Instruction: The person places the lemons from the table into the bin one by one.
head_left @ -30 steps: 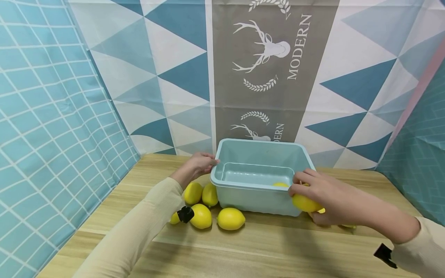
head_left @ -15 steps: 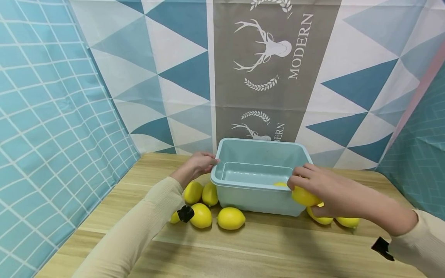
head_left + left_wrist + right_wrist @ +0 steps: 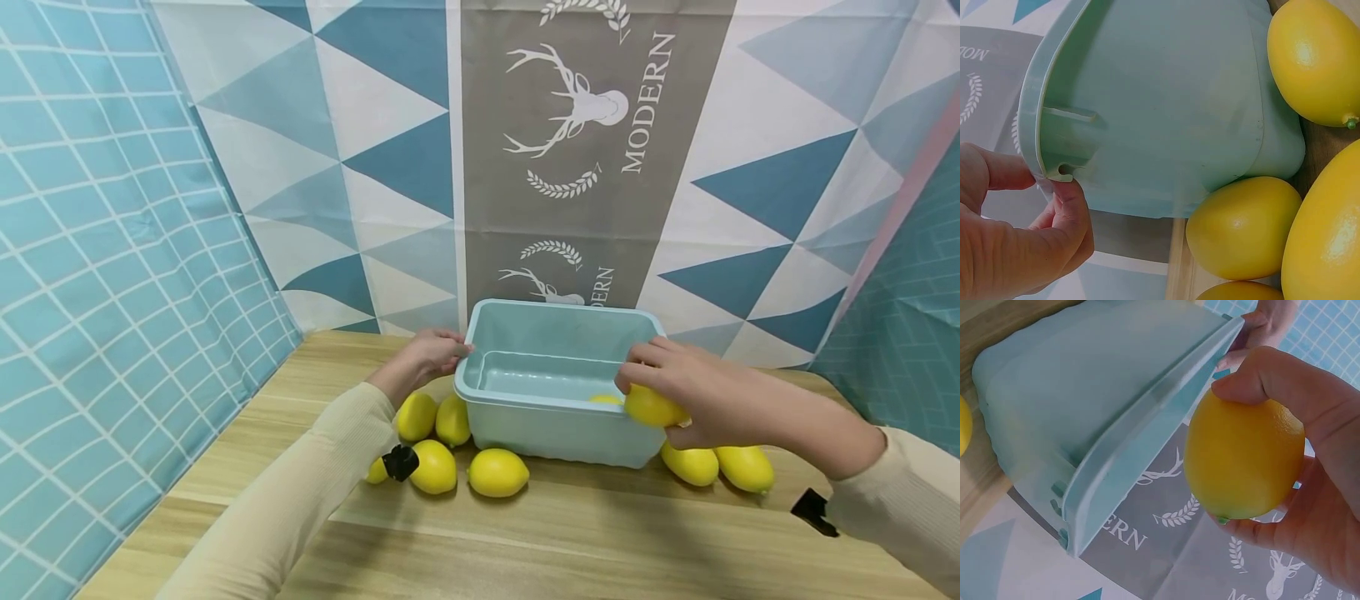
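A light blue-green plastic bin (image 3: 555,433) stands upright against the patterned backdrop. Its left rim is pinched between the thumb and fingers of my left hand (image 3: 429,354), as the left wrist view (image 3: 1029,231) also shows. My right hand (image 3: 708,400) grips a lemon (image 3: 651,407) over the bin's front right corner; in the right wrist view the lemon (image 3: 1244,456) sits between thumb and fingers, apart from the rim. Inside the bin, part of another lemon (image 3: 606,399) shows near the front wall; the rest is hidden.
On the wooden table (image 3: 525,550), two lemons (image 3: 744,469) lie right of the bin. Several more, among them one lemon (image 3: 498,472) in front and one lemon (image 3: 417,417) beside the left wall, lie at the left. A tiled-pattern sheet (image 3: 112,292) hangs at the left side.
My right hand has lifted the lemon up and leftward from beside the bin to above its rim corner, uncovering two lemons on the table. The left hand keeps its place.
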A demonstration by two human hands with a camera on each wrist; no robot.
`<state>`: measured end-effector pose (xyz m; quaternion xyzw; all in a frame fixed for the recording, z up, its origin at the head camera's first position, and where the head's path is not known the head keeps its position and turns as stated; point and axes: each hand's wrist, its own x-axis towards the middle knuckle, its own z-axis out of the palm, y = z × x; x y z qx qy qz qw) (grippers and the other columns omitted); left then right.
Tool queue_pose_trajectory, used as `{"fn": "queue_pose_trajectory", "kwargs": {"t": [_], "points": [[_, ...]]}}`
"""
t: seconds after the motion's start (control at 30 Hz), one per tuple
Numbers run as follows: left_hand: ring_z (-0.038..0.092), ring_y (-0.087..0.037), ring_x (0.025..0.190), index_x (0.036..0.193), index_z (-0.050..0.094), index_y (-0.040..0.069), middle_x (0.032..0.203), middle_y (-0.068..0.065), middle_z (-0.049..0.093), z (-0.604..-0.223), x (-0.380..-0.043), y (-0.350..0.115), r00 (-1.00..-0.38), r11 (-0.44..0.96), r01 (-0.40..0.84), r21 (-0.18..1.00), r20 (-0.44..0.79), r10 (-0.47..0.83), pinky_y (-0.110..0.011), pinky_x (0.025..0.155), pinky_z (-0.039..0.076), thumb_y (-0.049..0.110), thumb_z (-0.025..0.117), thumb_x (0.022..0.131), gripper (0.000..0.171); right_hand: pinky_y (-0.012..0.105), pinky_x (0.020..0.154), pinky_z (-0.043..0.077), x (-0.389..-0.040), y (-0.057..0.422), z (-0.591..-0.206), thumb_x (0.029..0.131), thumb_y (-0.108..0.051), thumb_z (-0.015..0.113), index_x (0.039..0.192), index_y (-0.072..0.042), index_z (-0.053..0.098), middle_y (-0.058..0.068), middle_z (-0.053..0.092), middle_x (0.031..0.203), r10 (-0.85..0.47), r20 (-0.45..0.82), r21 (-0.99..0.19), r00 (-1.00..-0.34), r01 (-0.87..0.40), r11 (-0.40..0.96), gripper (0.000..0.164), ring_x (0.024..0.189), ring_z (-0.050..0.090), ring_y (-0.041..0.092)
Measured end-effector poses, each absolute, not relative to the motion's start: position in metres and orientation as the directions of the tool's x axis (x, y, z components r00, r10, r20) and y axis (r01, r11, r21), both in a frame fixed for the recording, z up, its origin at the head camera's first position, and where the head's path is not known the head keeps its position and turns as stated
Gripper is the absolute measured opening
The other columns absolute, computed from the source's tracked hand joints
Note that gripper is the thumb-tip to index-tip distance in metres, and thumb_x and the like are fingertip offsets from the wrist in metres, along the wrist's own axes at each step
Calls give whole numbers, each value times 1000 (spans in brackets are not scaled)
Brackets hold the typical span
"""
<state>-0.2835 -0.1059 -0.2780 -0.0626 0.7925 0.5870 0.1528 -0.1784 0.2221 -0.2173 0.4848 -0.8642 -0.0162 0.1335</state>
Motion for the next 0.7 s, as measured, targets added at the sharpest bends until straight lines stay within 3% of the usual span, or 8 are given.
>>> {"fn": "queue_pose_trajectory", "kwargs": {"t": [0.17,0.57,0.7], "points": [[54,-14,90,132,48,-1,129,-16,51,-277,-284,-105,-944,300,-287,910,-321,72,-28,94,52,12,56,96,39,26,68,43,-185,218,-215,49,-4,85,97,-24,54,-12,49,92,-850,222,154,-477,-844,514,60,84,42,7],[56,-18,101,133,47,-3,131,-18,49,-278,-283,-104,-944,295,-285,912,-320,75,-28,96,51,10,55,96,40,23,68,45,-192,211,-206,55,-3,83,97,-26,54,-12,49,92,-817,112,81,-566,-814,576,56,87,44,8],[57,-16,95,133,46,-3,129,-17,50,-277,-284,-105,-946,292,-283,914,-317,74,-23,88,53,10,55,96,41,24,69,46,-195,210,-203,56,-3,83,97,-27,55,-12,50,92,-801,93,66,-591,-799,597,54,88,45,9]]}}
